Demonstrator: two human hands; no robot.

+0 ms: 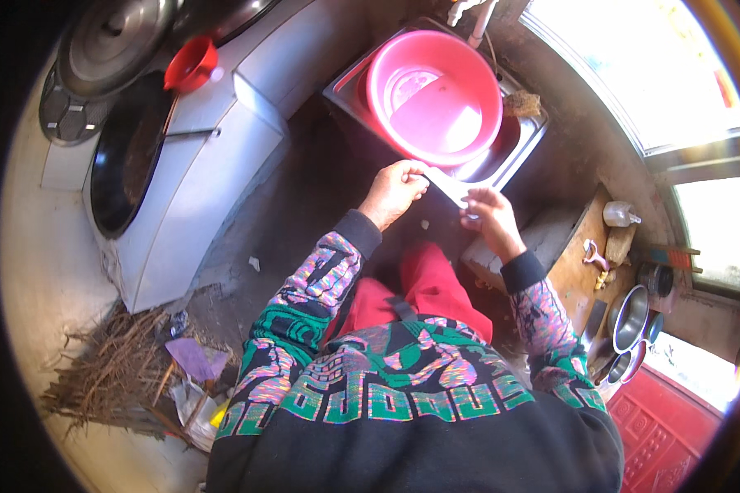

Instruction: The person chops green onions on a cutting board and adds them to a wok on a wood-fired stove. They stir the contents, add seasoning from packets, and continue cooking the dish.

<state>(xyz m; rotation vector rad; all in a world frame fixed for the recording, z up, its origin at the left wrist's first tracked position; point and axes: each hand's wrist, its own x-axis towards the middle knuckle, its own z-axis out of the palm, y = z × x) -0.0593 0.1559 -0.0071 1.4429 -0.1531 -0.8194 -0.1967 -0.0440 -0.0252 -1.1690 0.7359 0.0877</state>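
Note:
A round pink plastic basin (438, 132) with a little liquid in it sits on a metal sink (533, 138) in front of me. My left hand (401, 191) is close to the sink's near edge, just below the basin, with its fingers curled and the fingertips near together. To its right, my right hand (490, 215) is by the sink's near corner, its fingers bent and slightly blurred. A bright white patch lies between both hands; glare hides whether it is the sink's rim or something held. A brown sponge-like block (522, 104) lies on the sink's right rim.
On the left, a white-sided stove (179, 203) holds a large black wok (123, 160), a red dipper (194, 61) and a metal lid (114, 43). Dry twigs (111, 363) lie lower left. A wooden board (576, 259) and metal bowls (630, 317) are at right.

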